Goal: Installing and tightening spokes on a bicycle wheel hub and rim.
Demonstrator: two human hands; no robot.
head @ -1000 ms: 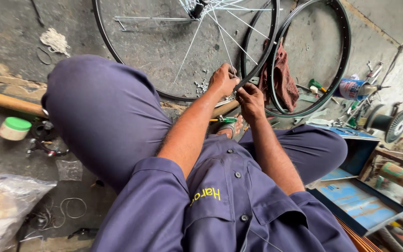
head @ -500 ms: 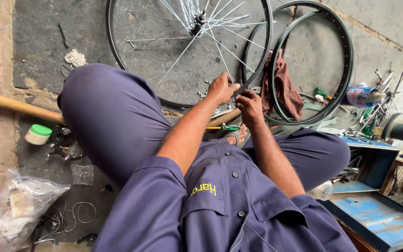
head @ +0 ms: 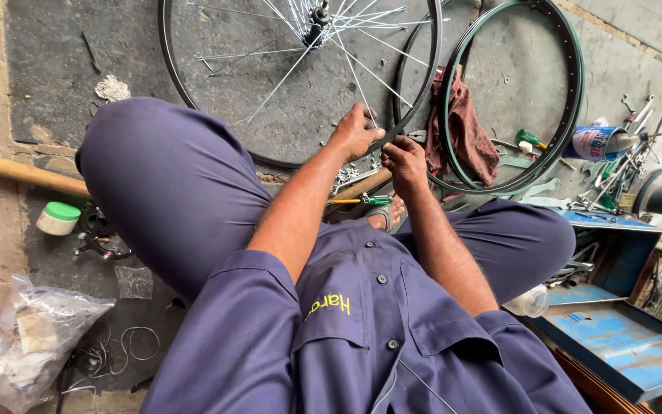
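Observation:
A spoked bicycle wheel [head: 193, 100] with a dark rim stands on the concrete floor in front of my knees. My left hand [head: 355, 130] grips its lower rim, fingers curled round the edge. Just to the right, my right hand [head: 405, 163] pinches a spot on the same rim, and what lies between its fingertips is too small to make out. Thin silver spokes run from the hub [head: 318, 13] down to where both hands meet. A bare black rim [head: 568, 115] without spokes leans behind, overlapping the wheel.
A reddish rag [head: 465, 134] hangs on the bare rim. A green-handled screwdriver [head: 362, 200] and a wooden handle [head: 21, 173] lie on the floor. A blue metal toolbox [head: 614, 345] sits at right, with a can and tools behind. A plastic bag [head: 24, 345] lies at left.
The view has shifted, so wheel and rims sit further right and lower in frame. Both hands stay on the same spot of the wheel's rim.

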